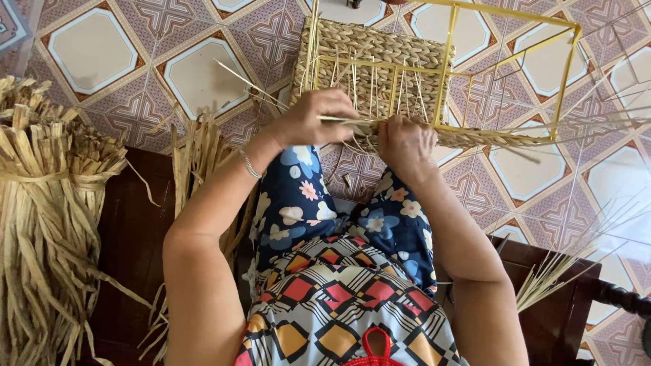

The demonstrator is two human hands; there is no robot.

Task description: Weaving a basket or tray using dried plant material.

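Observation:
A half-woven basket (369,57) on a yellow wire frame (505,64) rests against my knees above the tiled floor. Its left part is covered with braided straw; the right part is bare wire. My left hand (315,118) pinches a thin straw strand (339,120) at the frame's lower bar. My right hand (405,142) presses on the woven edge just beside it, fingers curled on the straw. Loose strand ends stick out from the weave around both hands.
A thick bundle of dried straw (47,224) lies at the left on a dark wooden bench (132,237). More loose strands (196,159) stand beside my left arm, and others (563,264) fan out at the right. Patterned floor tiles (536,176) lie beyond.

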